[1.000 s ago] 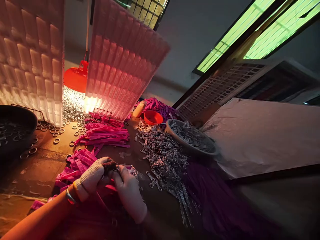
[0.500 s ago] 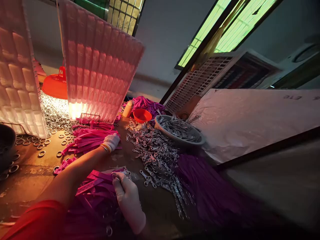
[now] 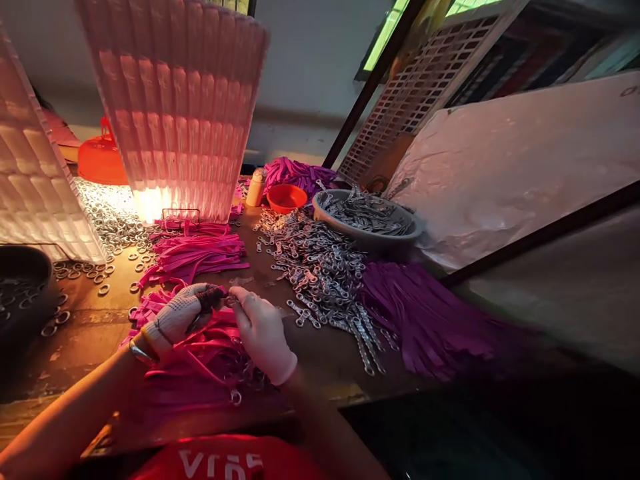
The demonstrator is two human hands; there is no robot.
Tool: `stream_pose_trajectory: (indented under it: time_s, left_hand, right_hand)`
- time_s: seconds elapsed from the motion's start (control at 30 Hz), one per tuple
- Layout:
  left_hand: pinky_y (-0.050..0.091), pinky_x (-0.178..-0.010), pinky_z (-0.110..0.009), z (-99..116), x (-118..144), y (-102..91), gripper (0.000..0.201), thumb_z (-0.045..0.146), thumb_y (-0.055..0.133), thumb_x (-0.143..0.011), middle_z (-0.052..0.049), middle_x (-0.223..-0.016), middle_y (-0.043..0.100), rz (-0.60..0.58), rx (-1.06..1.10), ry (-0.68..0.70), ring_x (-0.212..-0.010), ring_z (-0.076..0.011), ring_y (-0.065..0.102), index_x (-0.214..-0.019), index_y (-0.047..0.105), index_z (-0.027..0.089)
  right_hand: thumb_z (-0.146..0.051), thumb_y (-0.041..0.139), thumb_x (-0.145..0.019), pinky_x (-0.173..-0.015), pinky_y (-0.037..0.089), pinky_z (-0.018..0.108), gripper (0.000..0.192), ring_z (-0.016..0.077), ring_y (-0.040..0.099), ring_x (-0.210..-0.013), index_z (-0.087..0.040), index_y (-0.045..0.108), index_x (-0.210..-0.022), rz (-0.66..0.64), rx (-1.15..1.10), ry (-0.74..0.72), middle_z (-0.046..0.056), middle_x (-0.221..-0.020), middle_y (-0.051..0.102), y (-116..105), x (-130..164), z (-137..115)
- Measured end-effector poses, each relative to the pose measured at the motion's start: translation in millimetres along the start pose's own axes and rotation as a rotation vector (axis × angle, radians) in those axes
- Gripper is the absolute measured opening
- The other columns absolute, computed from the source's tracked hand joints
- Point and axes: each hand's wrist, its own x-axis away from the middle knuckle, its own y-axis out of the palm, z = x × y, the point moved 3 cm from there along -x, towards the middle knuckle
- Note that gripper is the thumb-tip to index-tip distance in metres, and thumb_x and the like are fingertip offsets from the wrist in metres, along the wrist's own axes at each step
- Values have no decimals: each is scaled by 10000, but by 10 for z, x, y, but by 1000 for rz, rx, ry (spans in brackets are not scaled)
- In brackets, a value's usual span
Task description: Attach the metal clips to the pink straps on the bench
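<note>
My left hand [image 3: 175, 319], in a dotted knit glove, is closed in front of me above a pile of magenta straps [image 3: 210, 360]. It seems to grip a strap end; its fingertips look dark and the detail is unclear. My right hand [image 3: 265, 330], in a pale thin glove, meets it, thumb and fingers pinching a small metal piece [image 3: 231, 301], partly hidden. Below them a strap in the pile ends in a metal ring [image 3: 235, 398]. Just beyond the hands lies a second bundle of magenta straps [image 3: 200, 253].
Right of my hands spreads a heap of metal zipper-pull-like pieces [image 3: 320, 267], beside purple straps [image 3: 415, 313]. Behind stand a grey basin [image 3: 340, 230], a red bowl [image 3: 287, 198] and a bottle [image 3: 256, 188]. At left are loose rings [image 3: 103, 289], a dark tub [image 3: 30, 327], a red lamp [image 3: 100, 162] and plastic panels [image 3: 185, 113].
My left hand has come back from the far strap bundle to meet my right hand over the near pile. The view has tipped downward.
</note>
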Motion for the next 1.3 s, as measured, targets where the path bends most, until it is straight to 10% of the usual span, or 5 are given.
stream_pose_trajectory:
  time_s: [0.17, 0.5, 0.77, 1.0, 1.3]
  left_hand:
    - [252, -377, -179, -194, 189, 58, 334, 478, 644, -860, 58, -553, 460, 31, 75, -22, -398, -50, 326, -770, 542, 173]
    - [398, -629, -242, -117, 270, 104, 217, 333, 652, -847, -26, -732, 659, -121, -468, 250, -687, -151, 505, -739, 705, 152]
    - [320, -522, -207, -313, 331, 206, 356, 475, 662, -849, -10, -673, 565, -39, -46, 68, -576, -96, 418, -787, 651, 125]
    - [355, -563, -218, -444, 386, 148, 257, 369, 635, -855, -12, -696, 583, -26, -233, 120, -611, -112, 441, -762, 672, 133]
    - [478, -702, -299, 93, 532, -305, 148, 272, 647, -791, -45, -793, 758, 98, -815, 268, -692, -220, 632, -808, 785, 224]
  right_hand:
    - [-223, 475, -1006, -743, 387, 320, 255, 232, 622, -832, -182, 626, -1208, -133, 333, -76, 79, -907, 698, 11, 90, -134]
    - [-149, 482, -958, -692, 355, 357, 190, 242, 562, -777, -168, 627, -1081, -205, 559, -218, 99, -859, 645, -22, 244, -174]
    - [-302, 599, -944, -754, 441, 326, 483, 248, 663, -898, -137, 475, -1381, -308, 406, -65, 103, -989, 722, -63, 223, -149]
    - [-276, 484, -974, -602, 408, 301, 226, 230, 679, -691, -118, 593, -1092, -426, 466, -171, 106, -773, 711, 40, 329, -136]
    - [-481, 543, -984, -590, 342, 276, 341, 203, 653, -666, -153, 638, -988, -444, 441, -177, 60, -716, 700, -21, 236, -41]
